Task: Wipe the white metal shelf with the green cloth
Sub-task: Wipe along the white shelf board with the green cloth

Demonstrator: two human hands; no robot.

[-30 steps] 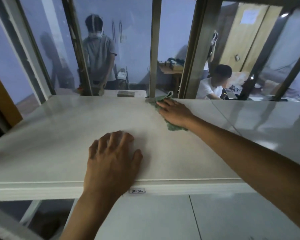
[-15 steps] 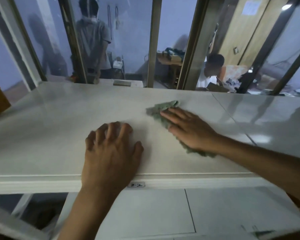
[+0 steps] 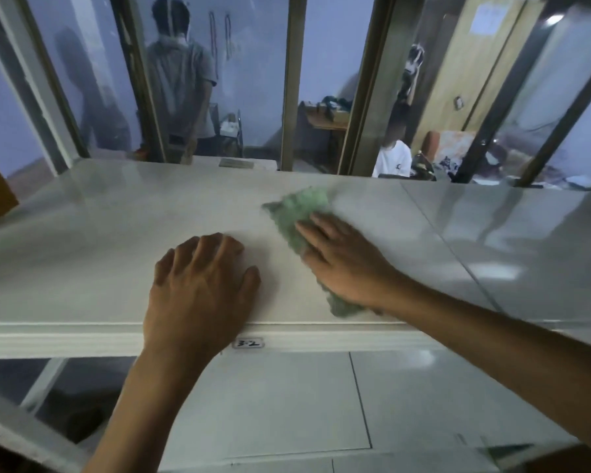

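Two hands are on the shelf [image 3: 82,240], a white metal surface spanning the frame. Left hand [image 3: 198,288] rests palm down near the front edge, fingers slightly spread and flat, holding nothing. Right hand [image 3: 345,264] lies just right of it, fingers straight and close together, pressing the cloth [image 3: 297,209] onto the shelf. Cloth is green, crumpled and blurred; it protrudes beyond the fingertips and behind the wrist. Label [image 3: 248,343] marked "3-2" sits on the front lip.
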